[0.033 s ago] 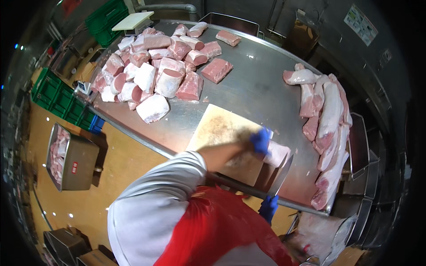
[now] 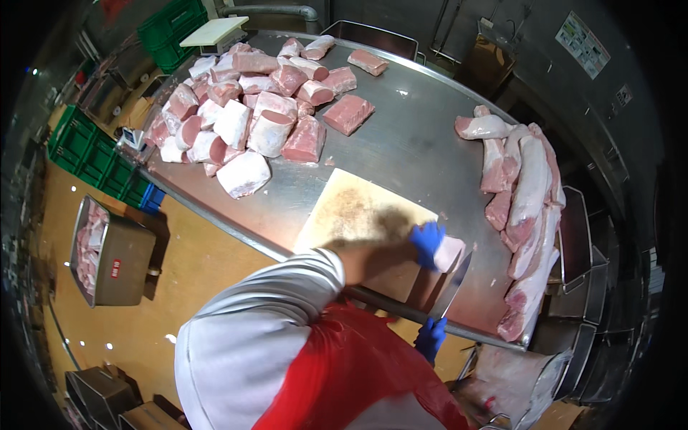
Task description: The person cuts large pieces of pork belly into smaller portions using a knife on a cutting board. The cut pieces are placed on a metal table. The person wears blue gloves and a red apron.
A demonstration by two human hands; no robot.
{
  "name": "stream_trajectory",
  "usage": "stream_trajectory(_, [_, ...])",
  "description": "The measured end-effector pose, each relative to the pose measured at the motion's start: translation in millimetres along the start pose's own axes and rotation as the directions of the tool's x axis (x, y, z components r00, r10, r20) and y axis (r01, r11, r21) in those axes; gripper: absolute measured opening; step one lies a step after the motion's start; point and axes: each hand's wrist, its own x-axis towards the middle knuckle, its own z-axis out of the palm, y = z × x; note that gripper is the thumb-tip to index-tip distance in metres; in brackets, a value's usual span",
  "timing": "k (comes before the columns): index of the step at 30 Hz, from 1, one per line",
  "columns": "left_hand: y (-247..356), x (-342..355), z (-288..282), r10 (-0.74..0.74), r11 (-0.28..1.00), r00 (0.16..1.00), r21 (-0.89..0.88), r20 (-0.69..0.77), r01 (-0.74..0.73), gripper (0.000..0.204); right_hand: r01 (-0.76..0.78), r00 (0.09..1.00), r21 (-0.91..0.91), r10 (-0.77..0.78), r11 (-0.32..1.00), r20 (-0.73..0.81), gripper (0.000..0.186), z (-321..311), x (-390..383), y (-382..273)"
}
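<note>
My left hand (image 2: 428, 245), in a blue glove, is on a pale piece of pork (image 2: 450, 254) at the right edge of the cutting board (image 2: 356, 209). The glove covers the near part of that piece, and the fingers curve down onto it. My right hand (image 2: 431, 339), gloved in blue too, grips a long knife (image 2: 453, 288) by its handle at the table's front edge. The blade points away from me, its tip close to the right end of the pork, and I cannot tell whether it touches.
Several cut pork blocks (image 2: 233, 125) are heaped at the table's far left. Long pork loins (image 2: 527, 193) lie along its right end. A scale with a pale top (image 2: 215, 33) stands behind the heap. On the floor at left are a metal bin of meat (image 2: 129, 258) and green crates (image 2: 89, 154).
My left hand has shifted slightly right and nearer to me, covering more of the pork. The knife has barely moved. The whole view has shifted slightly.
</note>
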Motion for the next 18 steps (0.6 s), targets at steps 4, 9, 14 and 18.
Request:
stream_trajectory(4, [38, -4, -90, 0.575, 0.815, 0.813, 0.021, 0.089, -0.579, 0.035, -0.07, 0.982, -0.033, 0.063, 0.997, -0.18, 0.016, -27, -15, 20])
stream_trajectory(9, [10, 46, -89, 0.57, 0.821, 0.667, -0.366, 0.48, -0.438, 0.061, -0.162, 0.974, 0.012, 0.162, 0.987, -0.157, 0.02, -34, -36, 10])
stream_trajectory(14, [-53, 38, -104, 0.579, 0.691, 0.607, -0.723, 0.544, -0.011, 0.06, -0.1, 0.981, -0.019, 0.095, 0.995, -0.169, 0.02, -23, -39, 26])
stream_trajectory(18, [-122, 1, -107, 0.52, 0.376, 0.514, -0.724, 0.682, 0.578, 0.049, -0.081, 0.987, -0.049, 0.074, 0.996, -0.14, 0.02, -9, -36, 16])
